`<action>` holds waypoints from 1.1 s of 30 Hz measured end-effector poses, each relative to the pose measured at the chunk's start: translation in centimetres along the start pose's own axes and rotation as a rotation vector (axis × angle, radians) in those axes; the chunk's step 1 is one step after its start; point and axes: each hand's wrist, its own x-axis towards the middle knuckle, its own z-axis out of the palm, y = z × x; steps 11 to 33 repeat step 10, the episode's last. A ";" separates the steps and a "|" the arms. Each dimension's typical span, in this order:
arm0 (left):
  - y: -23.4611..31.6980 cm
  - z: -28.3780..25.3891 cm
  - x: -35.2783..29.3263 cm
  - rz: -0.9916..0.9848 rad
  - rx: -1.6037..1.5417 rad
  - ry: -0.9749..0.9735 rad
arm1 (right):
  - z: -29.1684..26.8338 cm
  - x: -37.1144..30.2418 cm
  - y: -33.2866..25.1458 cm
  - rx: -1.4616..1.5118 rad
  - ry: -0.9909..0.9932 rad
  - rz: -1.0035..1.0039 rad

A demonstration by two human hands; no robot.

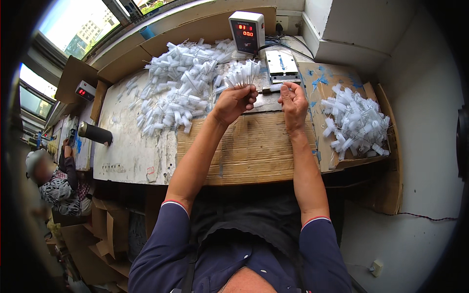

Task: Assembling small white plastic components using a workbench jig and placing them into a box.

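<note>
My left hand (pixel 235 103) is closed round the wire stems of a bunch of small white bristle brushes (pixel 243 73), whose heads fan out above the fingers. A single white brush (pixel 275 88) lies pinched between the thumb and fingers of my right hand (pixel 294 103). Its wire end points left, toward a thin dark tip just below a small metal machine (pixel 282 66). Whether the wire touches that tip is too small to tell. A wide heap of similar brushes (pixel 178 83) spreads over the worktable to the left of my hands.
On the right, more brushes (pixel 356 122) fill an open cardboard box (pixel 396 141). A white display unit (pixel 247 31) with red digits and cables stands behind. Flat cardboard (pixel 244 151) covers the table's front. A dark tumbler (pixel 95 133) lies at left; another person (pixel 61 180) sits beyond.
</note>
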 end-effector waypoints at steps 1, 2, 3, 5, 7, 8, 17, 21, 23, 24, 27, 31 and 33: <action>0.0 0.4 -0.5 -0.005 -0.044 -0.032 | -0.1 0.0 0.0 0.001 -0.037 -0.039; -0.1 0.5 -0.9 -0.003 -0.041 -0.026 | -0.2 0.0 0.0 0.002 -0.074 -0.079; -0.3 0.7 -1.4 -0.033 -0.079 -0.047 | -0.4 0.1 0.6 0.027 -0.119 -0.080; -0.8 0.8 -2.6 -0.061 -0.133 -0.063 | -0.4 -0.2 0.1 0.063 -0.167 -0.038; -1.4 1.0 -3.7 -0.051 -0.149 -0.059 | -0.5 -0.5 -0.1 0.095 -0.215 0.003; -1.6 1.0 -4.1 -0.044 -0.167 -0.063 | -0.6 -0.5 -0.1 0.127 -0.218 0.072; -1.9 1.0 -4.9 -0.033 -0.174 -0.093 | -1.3 -0.3 -0.2 0.189 -0.292 0.232; -1.9 1.0 -4.9 -0.033 -0.174 -0.093 | -1.3 -0.3 -0.2 0.189 -0.292 0.232; -1.9 1.0 -4.9 -0.033 -0.174 -0.093 | -1.3 -0.3 -0.2 0.189 -0.292 0.232; -1.9 1.0 -4.9 -0.033 -0.174 -0.093 | -1.3 -0.3 -0.2 0.189 -0.292 0.232; -1.9 1.0 -4.9 -0.033 -0.174 -0.093 | -1.3 -0.3 -0.2 0.189 -0.292 0.232; -1.9 1.0 -4.9 -0.033 -0.174 -0.093 | -1.3 -0.3 -0.2 0.189 -0.292 0.232; -1.9 1.0 -4.9 -0.033 -0.174 -0.093 | -1.3 -0.3 -0.2 0.189 -0.292 0.232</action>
